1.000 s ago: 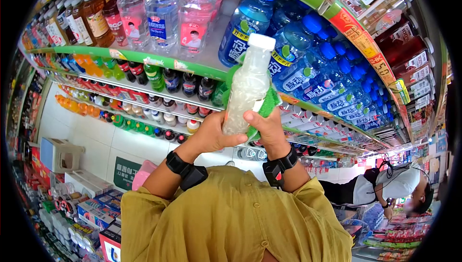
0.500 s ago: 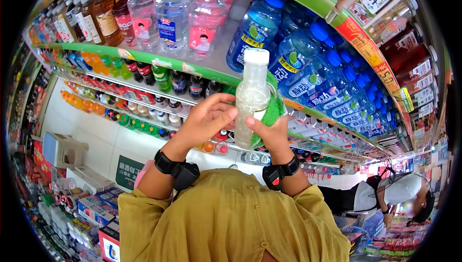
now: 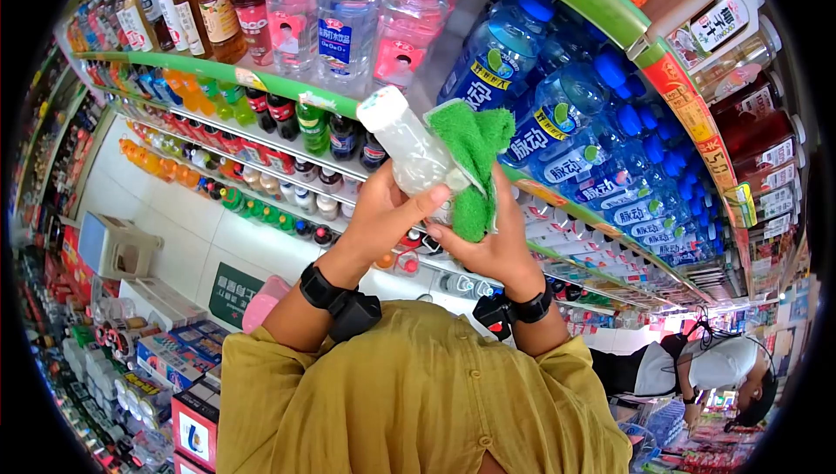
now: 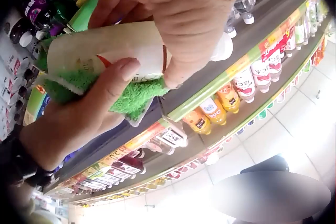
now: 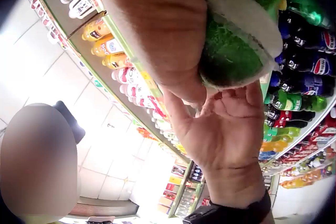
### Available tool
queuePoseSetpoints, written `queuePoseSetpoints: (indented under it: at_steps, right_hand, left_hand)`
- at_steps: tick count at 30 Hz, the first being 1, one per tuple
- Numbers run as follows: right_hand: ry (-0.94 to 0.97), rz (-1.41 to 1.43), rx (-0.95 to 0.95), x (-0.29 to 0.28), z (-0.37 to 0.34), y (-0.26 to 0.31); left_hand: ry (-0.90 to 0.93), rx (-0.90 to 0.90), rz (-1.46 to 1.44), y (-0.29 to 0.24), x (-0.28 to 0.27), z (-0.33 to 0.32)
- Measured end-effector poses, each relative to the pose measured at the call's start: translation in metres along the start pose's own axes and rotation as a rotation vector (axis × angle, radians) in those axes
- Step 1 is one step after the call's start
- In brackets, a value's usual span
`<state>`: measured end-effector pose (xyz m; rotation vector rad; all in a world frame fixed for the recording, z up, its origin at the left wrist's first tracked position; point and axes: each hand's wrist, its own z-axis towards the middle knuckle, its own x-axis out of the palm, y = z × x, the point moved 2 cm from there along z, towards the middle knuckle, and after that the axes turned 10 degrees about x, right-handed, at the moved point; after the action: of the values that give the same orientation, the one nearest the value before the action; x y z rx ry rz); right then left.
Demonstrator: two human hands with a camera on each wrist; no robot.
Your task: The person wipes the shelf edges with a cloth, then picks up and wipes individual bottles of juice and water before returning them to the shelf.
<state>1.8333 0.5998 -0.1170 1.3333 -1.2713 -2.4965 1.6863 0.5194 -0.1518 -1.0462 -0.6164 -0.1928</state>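
A whitish drink bottle with a white cap is tilted up and to the left in the head view. My left hand grips its body, thumb across the front; the left wrist view has this hand over the bottle near its neck. A green fuzzy cloth with a pale backing lies along the bottle's right side. My right hand holds the cloth against the bottle's lower part, and its thumb lies on the bottle in the left wrist view. The right wrist view has the cloth bunched under this hand.
Shelves ahead hold large blue-capped bottles, clear and pink bottles, and rows of sodas lower down. A green shelf edge runs just beyond the hands. A stool stands at left; another person is at right.
The bottle has gone from nearly upright to tilted left. My left hand, briefly loosened beside it, grips it again, and the cloth has come round into fuller view on the right.
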Motion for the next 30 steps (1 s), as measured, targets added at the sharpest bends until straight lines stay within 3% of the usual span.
queuePoseSetpoints:
  at_steps: [3, 9, 13, 21, 26, 27, 30]
  right_hand:
    - [-0.025, 0.081, -0.078, 0.000, -0.004, 0.000]
    - [0.037, 0.404, -0.002, 0.000, -0.009, -0.014]
    - [0.288, 0.861, 0.281, 0.000, -0.005, -0.024]
    - [0.243, 0.852, 0.297, -0.004, -0.003, -0.020]
    - [0.234, 0.727, 0.224, 0.002, -0.010, -0.036]
    - [0.214, 0.721, 0.197, 0.002, -0.010, -0.035]
    - [0.209, 0.671, 0.147, -0.004, -0.010, -0.031]
  left_hand:
    - [-0.031, 0.062, -0.053, -0.007, -0.008, -0.002]
    - [-0.029, 0.137, -0.064, -0.009, -0.017, -0.006]
    - [-0.002, 0.148, -0.106, -0.011, -0.019, -0.004]
    - [-0.012, 0.095, -0.160, -0.005, -0.013, 0.003]
    - [0.180, 0.081, 0.176, -0.002, -0.025, 0.003]
    - [0.088, 0.119, 0.079, -0.003, -0.019, 0.002]
    - [0.108, 0.067, 0.137, -0.009, -0.021, 0.004]
